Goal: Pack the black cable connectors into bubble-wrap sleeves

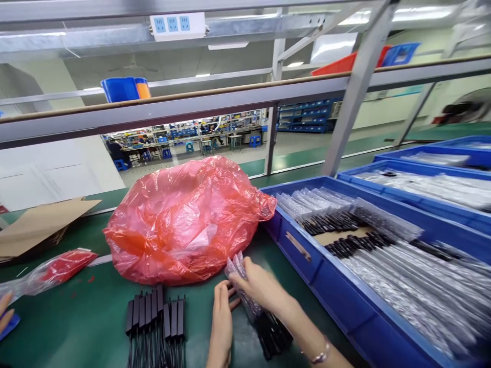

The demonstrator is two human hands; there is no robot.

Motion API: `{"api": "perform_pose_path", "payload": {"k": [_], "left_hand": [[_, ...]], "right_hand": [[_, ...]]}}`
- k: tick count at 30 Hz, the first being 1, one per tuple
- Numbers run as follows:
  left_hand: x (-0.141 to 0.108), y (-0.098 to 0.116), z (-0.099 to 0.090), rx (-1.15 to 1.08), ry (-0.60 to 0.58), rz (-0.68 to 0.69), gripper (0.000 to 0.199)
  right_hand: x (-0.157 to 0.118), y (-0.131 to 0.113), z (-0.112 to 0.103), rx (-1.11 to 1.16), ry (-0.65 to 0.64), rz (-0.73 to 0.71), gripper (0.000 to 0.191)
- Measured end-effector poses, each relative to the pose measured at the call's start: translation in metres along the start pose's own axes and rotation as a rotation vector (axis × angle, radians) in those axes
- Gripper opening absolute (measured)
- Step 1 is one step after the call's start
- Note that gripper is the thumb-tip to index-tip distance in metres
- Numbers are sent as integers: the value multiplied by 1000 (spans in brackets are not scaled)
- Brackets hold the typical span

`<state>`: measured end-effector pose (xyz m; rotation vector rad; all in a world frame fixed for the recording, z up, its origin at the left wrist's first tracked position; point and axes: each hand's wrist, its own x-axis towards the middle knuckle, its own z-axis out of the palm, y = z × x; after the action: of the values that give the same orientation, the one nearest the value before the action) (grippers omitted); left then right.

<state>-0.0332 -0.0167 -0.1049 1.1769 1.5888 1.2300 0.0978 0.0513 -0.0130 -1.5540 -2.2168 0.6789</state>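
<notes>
A bundle of bubble-wrapped black parts (251, 305) lies slanted on the green table between my hands, its black ends toward me. My right hand (264, 287) is closed over the upper part of the wrapped bundle. On the left side of the bundle, my left hand (223, 312) has its fingers curled against the wrap. Left of my hands, several black rectangular pieces with cables (144, 313) lie in a row. A large red plastic bag (184, 225) sits just beyond my hands.
A blue bin (322, 271) of wrapped black parts stands at the right, with more blue bins (422, 176) behind it. Cardboard sheets (42, 225) and a clear bag with red contents (65, 268) lie left. Another person's hand (5, 312) shows at the left edge.
</notes>
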Motion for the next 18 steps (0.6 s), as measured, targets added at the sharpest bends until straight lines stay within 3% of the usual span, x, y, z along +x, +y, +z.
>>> {"api": "perform_pose_path", "payload": {"k": [5, 8, 10, 13, 15, 18], "left_hand": [[3, -20, -4, 296, 57, 136, 51], [3, -21, -8, 164, 71, 139, 50], [2, -21, -8, 92, 43, 112, 48], [0, -19, -1, -37, 27, 81, 41], [0, -17, 7, -128, 55, 72, 37], [-2, -13, 20, -184, 119, 40, 33]], "right_hand": [[-14, -31, 21, -183, 37, 85, 51], [-49, -28, -6, -170, 43, 44, 42], [-85, -20, -48, -123, 39, 16, 33], [-126, 3, -143, -67, 101, 21, 42], [-125, 31, -210, -214, 189, 108, 52], [-80, 89, -283, -388, 270, 207, 62]]}}
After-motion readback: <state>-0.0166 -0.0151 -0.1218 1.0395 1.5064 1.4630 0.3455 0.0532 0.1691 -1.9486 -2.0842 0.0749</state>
